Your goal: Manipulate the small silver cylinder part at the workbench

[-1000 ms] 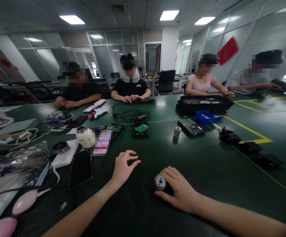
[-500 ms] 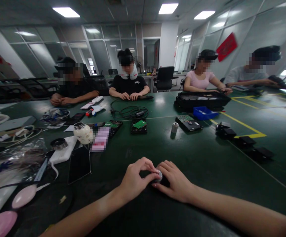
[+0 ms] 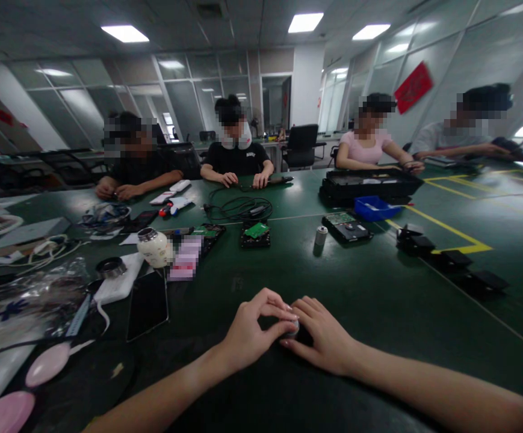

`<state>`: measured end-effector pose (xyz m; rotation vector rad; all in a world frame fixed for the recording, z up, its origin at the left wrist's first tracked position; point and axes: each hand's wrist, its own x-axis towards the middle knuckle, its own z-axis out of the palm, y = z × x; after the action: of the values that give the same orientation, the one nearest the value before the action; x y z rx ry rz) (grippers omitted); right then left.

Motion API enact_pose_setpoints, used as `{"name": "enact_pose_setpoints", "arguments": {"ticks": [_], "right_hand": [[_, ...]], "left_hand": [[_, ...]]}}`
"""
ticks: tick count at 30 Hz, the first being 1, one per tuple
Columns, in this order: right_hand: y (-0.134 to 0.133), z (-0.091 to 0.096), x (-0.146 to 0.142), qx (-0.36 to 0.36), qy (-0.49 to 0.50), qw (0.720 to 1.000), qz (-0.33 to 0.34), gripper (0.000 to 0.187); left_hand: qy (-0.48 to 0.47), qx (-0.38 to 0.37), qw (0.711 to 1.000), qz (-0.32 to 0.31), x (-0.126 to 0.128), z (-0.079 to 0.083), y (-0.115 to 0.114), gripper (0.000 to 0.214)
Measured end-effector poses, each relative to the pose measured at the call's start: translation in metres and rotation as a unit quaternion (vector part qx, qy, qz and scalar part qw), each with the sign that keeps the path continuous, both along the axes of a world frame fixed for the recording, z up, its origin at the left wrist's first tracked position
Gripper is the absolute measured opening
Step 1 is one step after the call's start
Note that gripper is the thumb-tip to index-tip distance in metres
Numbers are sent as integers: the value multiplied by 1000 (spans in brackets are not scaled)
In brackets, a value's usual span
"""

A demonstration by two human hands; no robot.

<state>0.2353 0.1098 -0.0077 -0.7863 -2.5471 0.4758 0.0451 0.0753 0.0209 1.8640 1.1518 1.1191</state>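
Two bare forearms reach in from the near edge, angled inward over the green table (image 3: pixel 225 276), and the two hands meet at one small metal cylinder between them: the right hand (image 3: pixel 327 337) lies low, curled around it with thumb and fingers at its sides, while the left hand (image 3: pixel 250 331) arches with thumb and fingertips bent close together at its top, though whether they grasp it cannot be told. Beyond stand one more cylinder (image 3: pixel 320 236), upright, three hard drives (image 3: pixel 255 239) and one blue tray (image 3: pixel 375 210), with four people seated farther off.
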Motion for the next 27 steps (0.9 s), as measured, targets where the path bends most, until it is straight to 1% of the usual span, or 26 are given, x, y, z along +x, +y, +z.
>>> {"name": "enact_pose_setpoints", "arguments": {"ticks": [6,8,10,12,13,16,18,20,24,27], "right_hand": [[-1,0,0,-7,-4,1000,-2,26],[-1,0,1,-7,-5,1000,-4,28],[-1,0,1,-5,-4,1000,-6,30],[-1,0,2,-5,-4,1000,-5,29],[-1,0,2,-6,-5,1000,-4,27],[-1,1,1,-7,-8,1000,-3,24],[-1,2,1,-7,-9,1000,-3,24],[-1,1,0,-8,-8,1000,-5,25],[-1,0,1,-12,-7,1000,-3,24],[-2,0,1,-13,-10,1000,-4,26]], "left_hand": [[26,22,999,-10,-2,0,0,8],[51,32,998,-23,-3,2,-1,14],[57,40,997,-29,-3,4,-2,26],[47,40,998,-14,-4,3,-2,36],[44,39,998,3,-4,3,-1,38],[69,43,995,50,-4,0,2,26],[85,51,994,51,-4,0,4,15],[86,56,994,36,-4,0,4,9],[80,70,994,9,-4,2,1,13],[86,68,994,17,-4,1,0,19]]}}
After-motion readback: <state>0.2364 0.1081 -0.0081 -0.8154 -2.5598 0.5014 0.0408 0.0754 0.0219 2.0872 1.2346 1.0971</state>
